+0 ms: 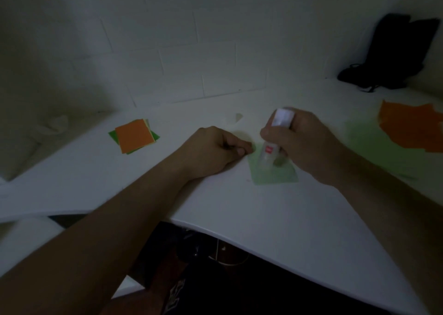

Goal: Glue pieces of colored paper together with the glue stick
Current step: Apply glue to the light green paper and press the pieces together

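Note:
A pale green paper square (273,173) lies flat on the white table (251,214) in front of me. My right hand (309,144) grips a white glue stick (273,146) with a red label, tilted, its lower tip down on the green paper. My left hand (215,149) has curled fingers and presses the paper's upper left corner with its fingertips. A stack of paper squares (134,136), orange on top with green and yellow beneath, lies to the left. Glued orange and pale green sheets (407,130) lie at the far right.
A black bag (393,53) leans on the tiled wall at the back right. A small pale scrap (238,118) lies beyond my hands. The table's curved front edge runs below my forearms, with dark floor and cables under it.

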The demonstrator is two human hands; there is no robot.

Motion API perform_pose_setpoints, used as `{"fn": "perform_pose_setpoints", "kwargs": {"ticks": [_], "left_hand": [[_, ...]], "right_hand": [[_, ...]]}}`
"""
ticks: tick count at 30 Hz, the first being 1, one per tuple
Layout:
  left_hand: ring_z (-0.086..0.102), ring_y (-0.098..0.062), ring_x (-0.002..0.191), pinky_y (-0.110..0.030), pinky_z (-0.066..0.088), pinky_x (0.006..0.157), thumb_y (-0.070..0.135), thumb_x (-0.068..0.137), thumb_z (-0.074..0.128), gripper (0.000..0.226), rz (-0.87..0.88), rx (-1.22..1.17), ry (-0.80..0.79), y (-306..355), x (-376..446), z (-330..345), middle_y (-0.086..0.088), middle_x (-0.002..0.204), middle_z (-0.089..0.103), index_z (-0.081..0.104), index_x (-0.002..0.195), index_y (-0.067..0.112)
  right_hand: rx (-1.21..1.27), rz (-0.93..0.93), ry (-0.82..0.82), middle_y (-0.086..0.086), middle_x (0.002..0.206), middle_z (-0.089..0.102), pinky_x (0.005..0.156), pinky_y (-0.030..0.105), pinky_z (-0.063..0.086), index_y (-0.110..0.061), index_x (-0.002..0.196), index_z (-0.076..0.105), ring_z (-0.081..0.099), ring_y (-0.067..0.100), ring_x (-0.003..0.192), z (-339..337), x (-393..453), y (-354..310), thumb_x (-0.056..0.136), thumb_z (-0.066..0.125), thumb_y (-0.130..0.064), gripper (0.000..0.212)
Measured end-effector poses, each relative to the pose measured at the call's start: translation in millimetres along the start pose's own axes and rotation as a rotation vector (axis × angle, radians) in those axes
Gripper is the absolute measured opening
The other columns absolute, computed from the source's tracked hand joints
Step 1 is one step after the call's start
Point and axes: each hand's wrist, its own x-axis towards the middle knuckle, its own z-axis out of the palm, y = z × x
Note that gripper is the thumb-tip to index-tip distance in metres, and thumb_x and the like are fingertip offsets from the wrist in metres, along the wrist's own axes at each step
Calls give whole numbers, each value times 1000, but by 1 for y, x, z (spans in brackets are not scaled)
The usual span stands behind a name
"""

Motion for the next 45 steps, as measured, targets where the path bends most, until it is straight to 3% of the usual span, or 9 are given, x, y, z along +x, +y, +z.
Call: {"fn": "perform_pose_setpoints", "kwargs": {"ticks": [3,7,14,19,24,29,35,41,45], "left_hand": [[61,15,103,2,36,87,30,96,68,22,2,-4,7,-1,1,0,29,108,73,77,112,42],[59,19,75,-1,35,68,30,96,69,19,6,26,32,-3,2,3,36,66,63,78,105,43],[67,6,90,-15,44,77,33,97,67,19,9,35,37,-3,2,5,18,95,77,77,107,46],[58,19,70,-2,36,68,30,98,66,23,13,55,31,-1,1,4,35,67,65,76,114,43],[61,15,80,1,35,70,28,97,67,24,39,54,49,1,0,4,19,98,77,77,113,44],[55,25,72,2,34,69,26,97,67,24,32,39,40,1,-1,4,26,99,72,78,113,40],[56,26,84,5,33,75,28,98,65,24,5,17,21,-1,0,5,19,111,76,78,114,39],[57,22,91,7,31,80,29,98,65,23,7,34,10,-2,1,4,21,114,74,78,115,39],[58,20,98,6,32,83,30,98,67,22,7,18,27,-3,1,4,23,115,73,78,113,40]], "right_hand": [[-272,-90,63,4,71,63,62,39,47,-14,76,59,60,20,64,-5,1,5,87,70,-34,25],[-427,-109,-73,-3,72,65,61,28,45,-24,79,59,59,10,64,1,-5,6,89,70,-38,20],[-470,-86,-104,-2,75,68,65,34,48,-24,83,59,62,13,68,2,-3,8,90,67,-41,20],[-447,-80,-126,-5,76,69,69,34,50,-25,80,60,64,11,70,2,-4,7,88,68,-41,20],[-449,-96,-154,-2,76,68,69,41,52,-21,82,60,64,15,71,1,-6,5,82,62,-53,32],[-405,-125,-192,-1,72,66,65,37,49,-17,78,60,61,17,67,0,-9,2,81,62,-52,35],[-374,-107,-225,4,74,64,66,44,49,-17,78,60,59,24,68,-4,-11,4,87,73,-28,19],[-322,-101,-256,1,70,60,61,39,45,-20,73,60,55,18,61,-7,-10,7,84,76,-30,22],[-146,-76,-63,9,74,65,62,41,50,-16,74,63,63,27,69,-11,-2,9,77,71,-37,23]]}}
